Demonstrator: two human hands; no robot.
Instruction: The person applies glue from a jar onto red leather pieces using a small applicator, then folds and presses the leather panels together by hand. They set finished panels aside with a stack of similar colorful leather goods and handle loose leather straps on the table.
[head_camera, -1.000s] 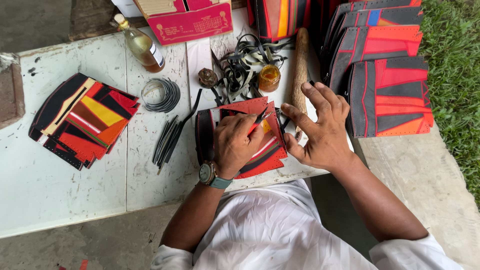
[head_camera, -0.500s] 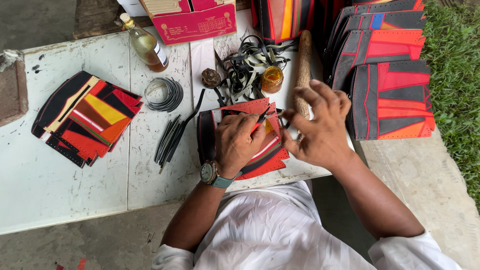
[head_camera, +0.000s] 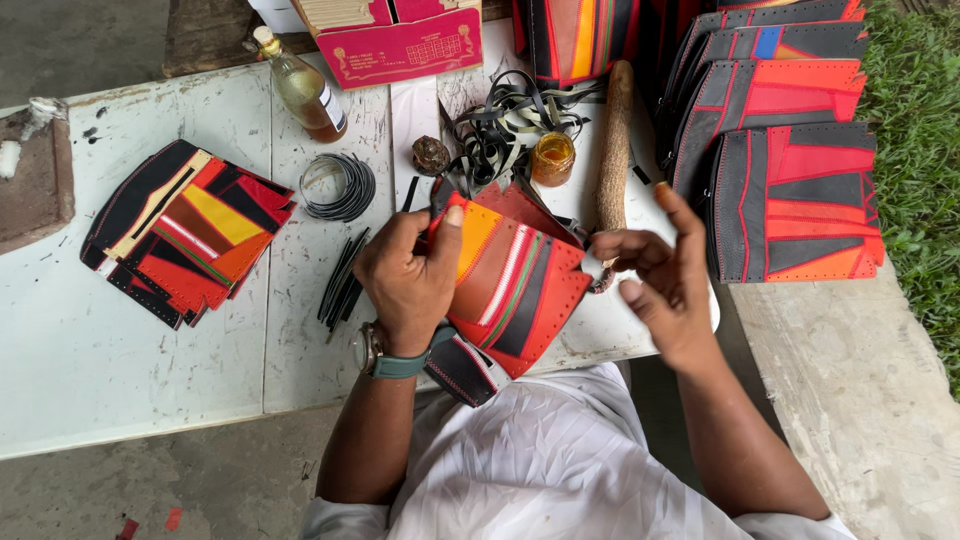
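My left hand (head_camera: 408, 280) grips a patchwork leather panel (head_camera: 515, 280) of red, orange, brown and black, lifted and tilted above the white table (head_camera: 90, 350). Its thumb lies over the panel's top left corner. My right hand (head_camera: 668, 280) is at the panel's right edge, fingers curled and pinching something small and thin that I cannot make out. A watch with a green strap sits on my left wrist.
A pile of similar panels (head_camera: 185, 235) lies at the left. Black strips (head_camera: 343, 280), a wire coil (head_camera: 338, 186), a glass bottle (head_camera: 300, 88), a small amber jar (head_camera: 553, 158), a wooden stick (head_camera: 613, 145), tangled straps (head_camera: 500, 125), a pink box (head_camera: 400, 42) and stacked panels (head_camera: 790, 150) surround it.
The panel lay flat under both hands; now my left hand has lifted and turned it up. My right hand has come off it and moved to its right edge.
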